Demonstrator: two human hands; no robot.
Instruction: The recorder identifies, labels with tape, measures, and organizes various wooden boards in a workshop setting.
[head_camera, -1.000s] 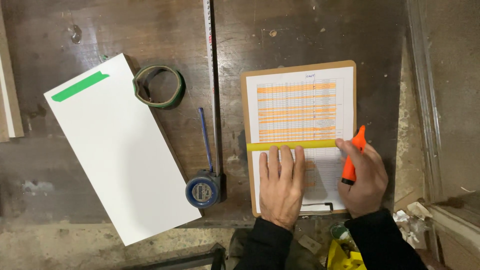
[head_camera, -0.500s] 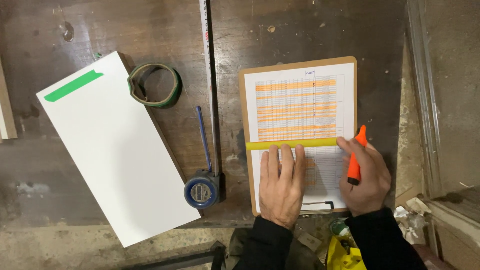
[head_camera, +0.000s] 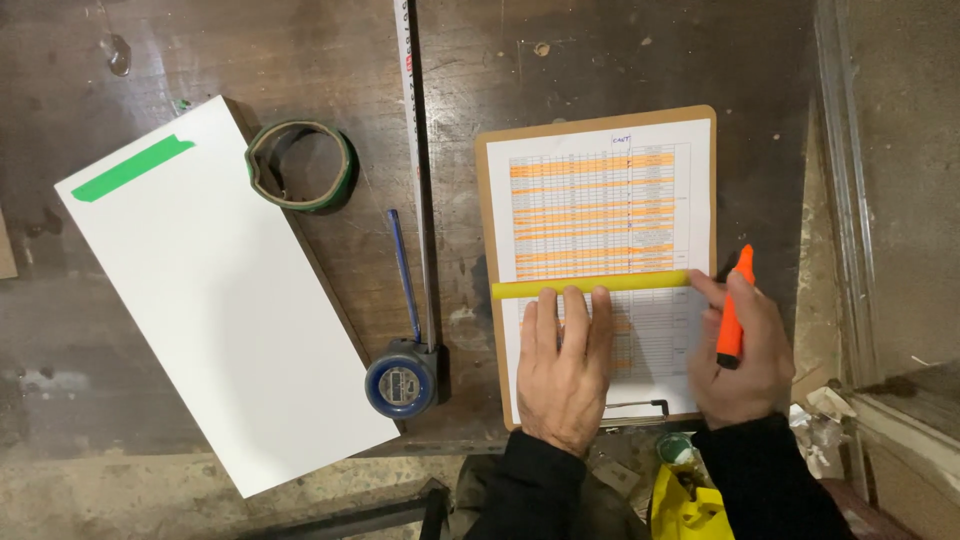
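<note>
Head camera, looking straight down on a dark, scuffed workbench (head_camera: 620, 60): at the far left a white board (head_camera: 225, 300) is lying at a slant, a strip of green tape (head_camera: 132, 168) stuck near its upper corner. Just beside its top edge a roll of green tape (head_camera: 300, 165) is resting, and further right a blue tape measure (head_camera: 401, 382) is being left with its blade (head_camera: 413, 150) run out toward the top of the view.

Right of centre, a clipboard (head_camera: 486, 250) carrying a printed table sheet (head_camera: 600, 190) (many rows already marked orange) is being worked on. A yellow ruler (head_camera: 590, 285) is being held across the sheet, its long axis running left to right, by the left hand (head_camera: 563, 375), which is pressed flat with fingers extended, their tips at the ruler's lower edge. The right hand (head_camera: 740, 360) is being kept just off the ruler's right end, its fingers closed around an orange highlighter (head_camera: 734, 305) that is pointing up toward the ruler line; this hand is the nearer one to the unmarked row at the ruler.
</note>
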